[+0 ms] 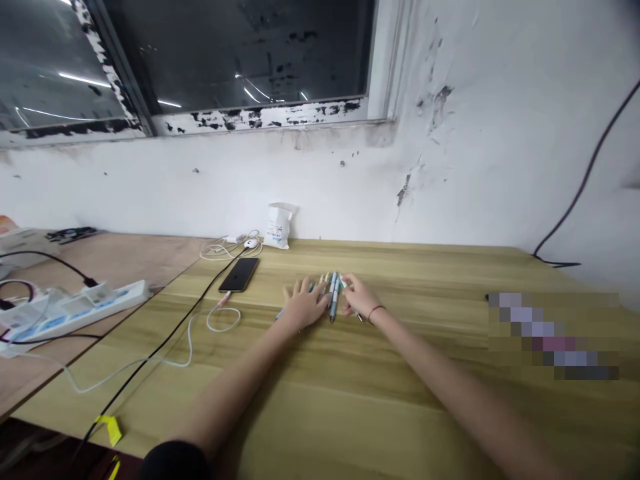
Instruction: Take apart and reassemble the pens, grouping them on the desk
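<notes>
We find the pens (333, 297) gathered at centre frame on the surface (430, 407), lying side by side between the two hands, with their long axes running roughly toward the wall. The left grip (304, 304) is wide: palm down, fingers spread, resting against the cluster. A further pen end (280, 313) shows beyond it. The right grip (360, 297) is narrow, its fingertips drawn in at the cluster's right side; we cannot tell whether it holds a pen. We judge that contact from both sides keeps the round barrels from rolling apart. Left of the hands lie a black smartphone (239, 275) and a white earphone cable (215, 320). A black cable (165, 340) runs farther left, near a white power strip (75, 313), which we judge keeps the cords away from the hands.
</notes>
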